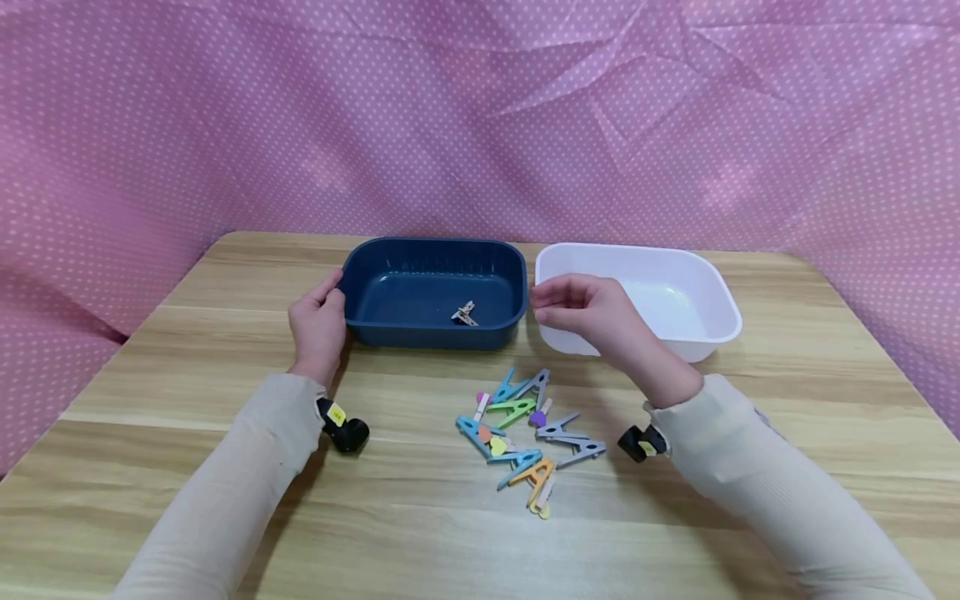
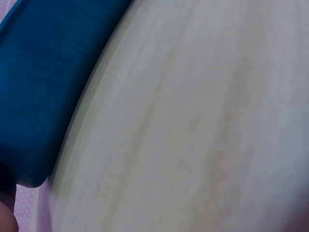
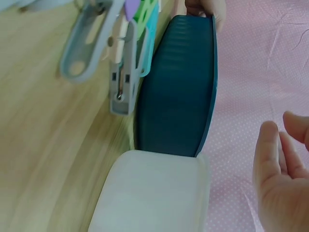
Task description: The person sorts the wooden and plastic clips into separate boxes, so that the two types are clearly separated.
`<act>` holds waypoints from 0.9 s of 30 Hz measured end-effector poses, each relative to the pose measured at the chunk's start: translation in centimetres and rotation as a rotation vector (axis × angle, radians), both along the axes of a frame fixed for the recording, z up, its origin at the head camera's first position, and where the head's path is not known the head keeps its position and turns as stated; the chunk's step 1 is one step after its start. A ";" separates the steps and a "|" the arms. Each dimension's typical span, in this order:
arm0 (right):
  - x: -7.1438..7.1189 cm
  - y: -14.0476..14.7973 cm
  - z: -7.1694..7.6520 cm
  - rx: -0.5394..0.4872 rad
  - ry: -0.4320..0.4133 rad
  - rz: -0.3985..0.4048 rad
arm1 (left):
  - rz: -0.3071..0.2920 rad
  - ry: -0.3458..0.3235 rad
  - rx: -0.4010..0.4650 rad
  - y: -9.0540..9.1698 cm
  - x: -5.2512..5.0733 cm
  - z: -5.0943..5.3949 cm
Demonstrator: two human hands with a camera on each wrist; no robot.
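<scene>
The pegs lie crossed and overlapping, so fingers pinching one, such as the green clip (image 1: pixel 513 411), might drag a neighbour along or come up with two. The right fingers (image 1: pixel 562 286) hang close to the white tray (image 1: pixel 663 302), over its near-left rim, so a low sweep towards the body could knock that rim. The dark blue tray (image 1: pixel 435 336) is steadied from one end only; a hard pull from the left fingers (image 1: pixel 328 287) might skew it and slide the small patterned pegs (image 1: pixel 465 314) inside. Those fingers grasp the blue tray at its left end, while the right fingers are bent, their tips apart from the thumb, with nothing visible between them. The patterned pegs lie just left of the right fingertips and well to the right of the left fingers. The loose heap rests on the worktop (image 1: pixel 375 517), below the right fingers and towards the body, with the orange clip (image 1: pixel 537 473) farther from them than the green one.
</scene>
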State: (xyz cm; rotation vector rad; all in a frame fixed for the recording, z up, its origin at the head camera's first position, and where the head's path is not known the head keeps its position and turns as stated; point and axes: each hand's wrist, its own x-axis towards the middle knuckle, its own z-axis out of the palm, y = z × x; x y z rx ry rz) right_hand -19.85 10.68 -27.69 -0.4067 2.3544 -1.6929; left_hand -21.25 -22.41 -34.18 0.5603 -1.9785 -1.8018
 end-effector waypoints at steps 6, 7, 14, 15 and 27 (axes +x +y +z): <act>0.4 0.7 -0.3 0.089 0.013 0.071 | 0.007 0.001 -0.019 0.0 0.0 -0.1; 0.4 0.8 -0.3 0.101 0.015 0.083 | 0.005 0.002 -0.018 0.0 0.0 0.0; 0.7 1.3 -0.5 0.141 0.026 0.150 | -0.005 0.002 -0.018 0.0 0.0 0.0; 0.7 1.4 -0.6 0.145 0.028 0.157 | -0.005 0.001 -0.022 0.0 0.0 0.0; 1.0 2.3 -1.8 0.172 0.093 0.323 | 0.001 -0.010 -0.014 -0.1 0.0 0.0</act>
